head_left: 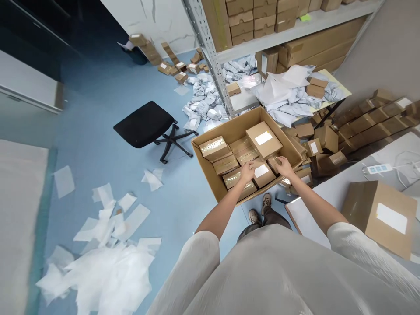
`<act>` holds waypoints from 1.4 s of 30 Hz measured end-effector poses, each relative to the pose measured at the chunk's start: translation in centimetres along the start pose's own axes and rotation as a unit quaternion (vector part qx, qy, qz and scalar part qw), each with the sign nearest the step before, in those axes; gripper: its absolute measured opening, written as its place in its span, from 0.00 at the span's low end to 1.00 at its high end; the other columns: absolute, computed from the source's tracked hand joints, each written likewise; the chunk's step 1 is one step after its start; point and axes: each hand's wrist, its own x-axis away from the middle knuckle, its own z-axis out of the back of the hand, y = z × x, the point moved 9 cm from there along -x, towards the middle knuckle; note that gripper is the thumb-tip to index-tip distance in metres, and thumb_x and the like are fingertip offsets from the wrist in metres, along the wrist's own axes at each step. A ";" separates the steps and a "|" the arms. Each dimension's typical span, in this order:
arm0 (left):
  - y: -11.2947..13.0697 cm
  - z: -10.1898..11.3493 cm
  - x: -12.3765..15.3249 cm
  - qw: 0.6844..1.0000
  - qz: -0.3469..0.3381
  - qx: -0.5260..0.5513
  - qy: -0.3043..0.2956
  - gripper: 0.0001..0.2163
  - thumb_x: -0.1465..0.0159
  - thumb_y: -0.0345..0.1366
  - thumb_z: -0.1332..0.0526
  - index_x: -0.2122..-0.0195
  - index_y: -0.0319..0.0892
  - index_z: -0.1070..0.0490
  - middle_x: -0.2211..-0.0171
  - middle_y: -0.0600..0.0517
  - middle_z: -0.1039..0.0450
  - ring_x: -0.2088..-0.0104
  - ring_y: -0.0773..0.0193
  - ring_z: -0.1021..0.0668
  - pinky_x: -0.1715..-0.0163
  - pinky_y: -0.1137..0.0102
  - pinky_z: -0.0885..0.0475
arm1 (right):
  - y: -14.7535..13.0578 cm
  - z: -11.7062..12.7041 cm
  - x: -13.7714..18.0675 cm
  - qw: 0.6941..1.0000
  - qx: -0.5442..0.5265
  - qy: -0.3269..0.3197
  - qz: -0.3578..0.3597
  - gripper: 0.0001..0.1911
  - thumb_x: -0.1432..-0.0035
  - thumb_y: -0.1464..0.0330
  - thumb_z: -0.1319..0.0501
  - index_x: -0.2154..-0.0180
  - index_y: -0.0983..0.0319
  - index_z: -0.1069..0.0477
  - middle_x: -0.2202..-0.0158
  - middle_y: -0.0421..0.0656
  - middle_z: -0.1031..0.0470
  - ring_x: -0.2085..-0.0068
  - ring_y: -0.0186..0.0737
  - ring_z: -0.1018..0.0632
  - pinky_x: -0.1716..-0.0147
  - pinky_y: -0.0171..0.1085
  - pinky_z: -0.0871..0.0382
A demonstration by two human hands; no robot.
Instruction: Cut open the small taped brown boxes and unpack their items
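A large open cardboard carton [210, 181] stands in front of me with several smaller brown boxes inside. At its near side, a small cardboard box with a white label [261, 170] sits between my hands. My left hand [248, 172] grips its left side, fingers bent over the edge. My right hand [285, 167] is closed at the right side of that box, its fingertips partly hidden. Just beyond, a larger labelled box [263, 139] rests on top of the others. Clear-taped boxes [215, 148] lie along the carton's left part.
A black swivel chair [147, 124] is on the blue floor to the left. White sheets [111, 271] litter the floor. Metal shelving [216, 74], grey mailer bags [206, 98] and a heaped table [337, 87] stand ahead. Right is a desk [313, 214] with a big box [377, 214].
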 end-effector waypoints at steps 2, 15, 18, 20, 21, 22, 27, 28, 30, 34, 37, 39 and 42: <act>0.0 -1.3 -1.6 1.000 0.007 -0.010 -0.006 0.14 0.37 0.24 0.36 0.52 0.43 0.21 0.46 0.43 0.20 0.43 0.52 0.19 0.35 0.56 0.28 | 0.8 -0.7 -2.0 1.000 0.011 -0.019 -0.003 0.26 0.43 0.61 0.37 0.44 0.61 0.19 0.35 0.53 0.24 0.29 0.57 0.29 0.25 0.55 0.40; -1.2 -12.9 -9.3 0.978 -0.063 -0.111 -0.165 0.33 0.37 0.29 0.34 0.29 0.43 0.33 0.23 0.37 0.40 0.20 0.45 0.43 0.22 0.49 0.52 | 5.9 -5.6 -11.4 0.993 0.045 -0.111 -0.012 0.25 0.42 0.62 0.38 0.44 0.62 0.21 0.37 0.53 0.22 0.33 0.55 0.26 0.28 0.50 0.36; -2.8 -15.1 -10.4 0.967 -0.051 -0.132 -0.211 0.39 0.39 0.31 0.33 0.25 0.42 0.39 0.21 0.36 0.46 0.19 0.44 0.47 0.21 0.47 0.58 | 7.1 -6.6 -12.1 0.991 0.060 -0.117 -0.025 0.28 0.41 0.63 0.39 0.41 0.64 0.22 0.33 0.56 0.26 0.29 0.56 0.30 0.26 0.50 0.38; -4.6 -15.5 -10.4 0.961 -0.021 -0.146 -0.236 0.42 0.40 0.32 0.32 0.24 0.41 0.42 0.21 0.34 0.47 0.20 0.42 0.46 0.21 0.45 0.59 | 7.6 -7.1 -12.2 0.991 0.061 -0.114 -0.031 0.30 0.41 0.63 0.39 0.39 0.63 0.24 0.31 0.54 0.29 0.27 0.56 0.33 0.25 0.52 0.40; -5.6 -15.3 -10.2 0.957 -0.002 -0.157 -0.243 0.43 0.40 0.32 0.31 0.23 0.40 0.43 0.21 0.33 0.47 0.20 0.40 0.45 0.22 0.44 0.59 | 7.6 -7.2 -12.2 0.991 0.062 -0.111 -0.030 0.31 0.41 0.63 0.39 0.38 0.62 0.25 0.30 0.53 0.31 0.27 0.57 0.33 0.25 0.53 0.40; -6.5 -15.0 -9.9 0.954 0.015 -0.169 -0.245 0.44 0.41 0.33 0.31 0.23 0.39 0.43 0.21 0.31 0.48 0.20 0.39 0.45 0.22 0.43 0.60 | 7.5 -7.3 -12.2 0.992 0.065 -0.108 -0.026 0.31 0.42 0.63 0.38 0.36 0.61 0.26 0.29 0.52 0.32 0.27 0.57 0.34 0.25 0.54 0.40; -8.7 -13.0 -9.0 0.957 0.050 -0.166 -0.234 0.43 0.40 0.36 0.30 0.23 0.42 0.43 0.21 0.32 0.46 0.20 0.38 0.46 0.22 0.42 0.63 | 5.4 -7.7 -12.7 0.990 0.099 -0.097 -0.011 0.37 0.41 0.63 0.37 0.31 0.62 0.33 0.24 0.57 0.43 0.26 0.66 0.38 0.26 0.62 0.41; -8.8 -12.9 -9.0 0.959 0.055 -0.154 -0.231 0.42 0.40 0.36 0.30 0.24 0.43 0.42 0.22 0.33 0.45 0.20 0.38 0.46 0.22 0.41 0.63 | 5.0 -7.7 -13.0 0.990 0.104 -0.092 -0.011 0.39 0.41 0.63 0.37 0.30 0.63 0.35 0.24 0.58 0.45 0.27 0.68 0.38 0.27 0.64 0.41; -8.6 -12.9 -9.2 0.964 0.068 -0.130 -0.220 0.42 0.41 0.36 0.28 0.25 0.43 0.39 0.23 0.32 0.43 0.20 0.37 0.45 0.22 0.41 0.60 | 4.2 -7.6 -13.4 0.990 0.111 -0.087 -0.011 0.41 0.41 0.63 0.37 0.28 0.63 0.38 0.23 0.59 0.46 0.28 0.71 0.38 0.29 0.68 0.41; -8.2 -12.3 -10.2 0.985 0.104 -0.039 -0.131 0.41 0.40 0.33 0.28 0.26 0.41 0.39 0.25 0.31 0.40 0.23 0.38 0.38 0.24 0.46 0.46 | 3.5 -7.3 -13.9 0.986 0.137 -0.095 0.007 0.40 0.39 0.63 0.38 0.27 0.58 0.40 0.26 0.57 0.40 0.31 0.72 0.37 0.34 0.74 0.40; -8.6 -11.5 -10.8 0.982 0.155 0.095 -0.043 0.40 0.38 0.32 0.28 0.25 0.42 0.42 0.27 0.35 0.34 0.28 0.44 0.30 0.27 0.53 0.39 | 3.8 -7.1 -14.0 0.981 0.171 -0.093 0.001 0.37 0.38 0.63 0.39 0.28 0.58 0.40 0.29 0.58 0.36 0.34 0.70 0.34 0.36 0.72 0.36; -9.1 -11.7 -10.9 0.966 0.182 0.179 -0.024 0.41 0.38 0.31 0.28 0.25 0.44 0.43 0.31 0.38 0.29 0.32 0.46 0.26 0.28 0.54 0.36 | 4.4 -6.9 -14.0 0.979 0.182 -0.092 -0.020 0.36 0.38 0.64 0.38 0.31 0.60 0.37 0.32 0.59 0.35 0.35 0.67 0.31 0.35 0.68 0.34; -9.5 -11.3 -11.0 0.959 0.179 0.221 0.009 0.40 0.39 0.31 0.28 0.26 0.46 0.41 0.31 0.41 0.28 0.30 0.46 0.28 0.27 0.54 0.37 | 5.1 -6.9 -14.0 0.982 0.158 -0.092 -0.042 0.31 0.41 0.64 0.35 0.36 0.63 0.32 0.36 0.58 0.33 0.35 0.61 0.29 0.33 0.58 0.32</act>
